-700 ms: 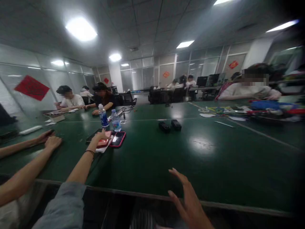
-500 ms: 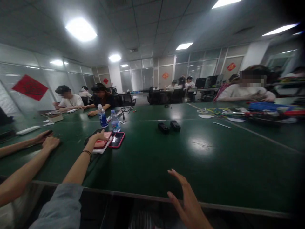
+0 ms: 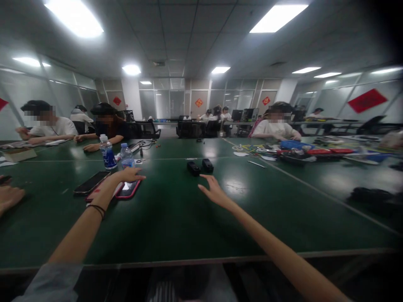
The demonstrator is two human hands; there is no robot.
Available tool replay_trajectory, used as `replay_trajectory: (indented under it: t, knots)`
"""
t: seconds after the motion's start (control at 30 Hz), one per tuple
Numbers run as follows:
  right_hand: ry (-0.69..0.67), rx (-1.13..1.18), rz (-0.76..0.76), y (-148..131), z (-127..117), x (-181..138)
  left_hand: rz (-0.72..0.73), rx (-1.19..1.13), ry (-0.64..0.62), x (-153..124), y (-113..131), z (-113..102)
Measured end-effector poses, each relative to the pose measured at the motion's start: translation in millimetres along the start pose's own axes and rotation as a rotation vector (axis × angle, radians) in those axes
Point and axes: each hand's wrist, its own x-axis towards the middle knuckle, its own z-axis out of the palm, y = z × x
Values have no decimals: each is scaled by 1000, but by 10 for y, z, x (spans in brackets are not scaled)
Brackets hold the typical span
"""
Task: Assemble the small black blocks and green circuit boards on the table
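Observation:
My left hand [image 3: 128,174] stretches over the pink-cased phone [image 3: 127,191], fingers extended; whether it touches the phone I cannot tell. Just behind it stands a clear water bottle with a blue cap [image 3: 126,156], and left of that a blue-labelled bottle [image 3: 108,154]. A dark phone [image 3: 91,183] and a pink flat item [image 3: 100,189], partly hidden by my forearm, lie to the left. My right hand [image 3: 214,192] reaches over the table with thumb and fingers apart, holding nothing. Just beyond its fingertips are two small black devices, a left one [image 3: 193,168] and a right one [image 3: 207,165].
The green table [image 3: 176,226] has its front edge close to me. Another person's hand [image 3: 11,197] rests at the far left. Cables and tools lie around a blue item [image 3: 296,144] at the right back. Several people sit across the table. A dark object [image 3: 371,196] lies right.
My view has turned right. My right hand has moved forward from the near edge toward the black devices. My left hand has shifted from the pink item to over the pink-cased phone.

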Motion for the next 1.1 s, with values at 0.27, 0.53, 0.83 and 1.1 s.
replay_trajectory:
  t: [0.27, 0.53, 0.83, 1.1]
  knots:
    - [-57, -375, 177, 386, 650, 1176, 264, -519, -709, 322, 645, 1330]
    - [76, -263, 0, 146, 925, 693, 134, -730, -211, 656, 597, 2281]
    - [306, -122, 46, 430, 662, 869, 21, -739, -171, 861, 406, 2304]
    - [239, -444, 320, 1156, 369, 1306, 13, -855, -318, 959, 370, 2154]
